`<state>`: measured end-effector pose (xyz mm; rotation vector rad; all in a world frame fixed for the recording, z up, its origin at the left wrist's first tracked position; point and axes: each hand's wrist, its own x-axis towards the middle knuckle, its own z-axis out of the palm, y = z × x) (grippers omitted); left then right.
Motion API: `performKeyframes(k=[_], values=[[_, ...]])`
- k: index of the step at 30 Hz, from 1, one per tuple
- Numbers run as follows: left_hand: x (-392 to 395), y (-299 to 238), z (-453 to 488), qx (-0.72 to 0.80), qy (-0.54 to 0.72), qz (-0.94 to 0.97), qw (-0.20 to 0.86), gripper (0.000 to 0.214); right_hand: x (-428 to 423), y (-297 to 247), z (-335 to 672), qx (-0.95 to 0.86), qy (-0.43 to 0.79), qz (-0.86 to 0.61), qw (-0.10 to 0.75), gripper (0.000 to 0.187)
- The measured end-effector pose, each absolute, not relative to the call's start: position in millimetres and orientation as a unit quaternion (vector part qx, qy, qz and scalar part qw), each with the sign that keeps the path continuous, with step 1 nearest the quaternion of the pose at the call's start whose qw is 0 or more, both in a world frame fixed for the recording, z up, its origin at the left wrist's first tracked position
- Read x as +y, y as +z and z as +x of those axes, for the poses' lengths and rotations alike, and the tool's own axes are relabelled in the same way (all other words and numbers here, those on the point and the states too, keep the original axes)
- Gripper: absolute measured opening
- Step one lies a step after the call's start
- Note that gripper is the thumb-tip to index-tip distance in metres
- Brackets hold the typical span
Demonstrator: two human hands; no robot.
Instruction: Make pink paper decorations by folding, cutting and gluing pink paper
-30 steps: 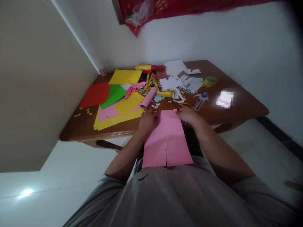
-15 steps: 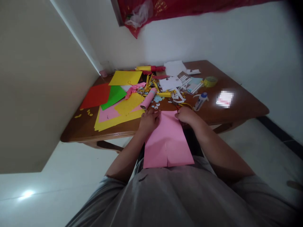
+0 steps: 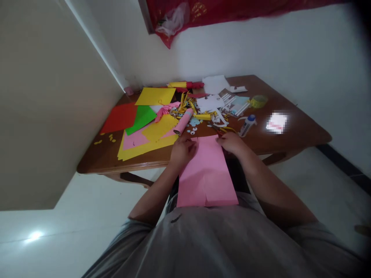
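A pink paper sheet (image 3: 207, 170) stretches from the table's front edge down to my lap, with a short slit or crease in the middle of its near edge. My left hand (image 3: 183, 150) pinches its far left corner, fingers curled. At the far right corner, my right hand (image 3: 230, 143) grips the sheet between thumb and fingers. Just beyond my left hand lies a pink paper tube (image 3: 183, 121), and small white googly eyes (image 3: 193, 131) sit beside it. Scissors with yellow-orange handles (image 3: 227, 130) lie past my right hand, partly hidden by it.
On the brown table (image 3: 301, 135) stand a glue bottle (image 3: 247, 125) and a roll of yellow tape (image 3: 259, 101). Red (image 3: 117, 117), green (image 3: 141, 119) and yellow sheets (image 3: 155, 96) spread out at left. Paper scraps (image 3: 188, 106) pile up in the middle, near white sheets (image 3: 215, 84).
My left hand has shifted slightly at the sheet's far left corner, where a small slit or fold now shows. The whole view has moved a little; both hands still hold the sheet.
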<state>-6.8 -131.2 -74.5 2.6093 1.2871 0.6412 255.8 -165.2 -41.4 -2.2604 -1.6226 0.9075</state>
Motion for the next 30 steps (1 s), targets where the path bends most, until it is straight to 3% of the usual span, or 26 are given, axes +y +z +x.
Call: performKeyframes(k=[16,23,27,30], values=[[-138,-88,-16,0.421,0.156,0.891,0.066,0.052,-176,-50,247,-0.6,0.169,-0.776,0.093,0.041],[-138,-90,-16,0.42,0.164,0.89,0.067,0.053,-173,-52,256,-0.591,0.2,-0.773,0.11,0.039],[-139,-90,-15,0.415,0.162,0.894,0.058,0.055,-173,-54,264,-0.556,0.29,-0.765,0.145,0.051],[-140,-89,-15,0.417,0.155,0.894,0.054,0.055,-175,-58,269,-0.537,0.334,-0.757,0.166,0.048]])
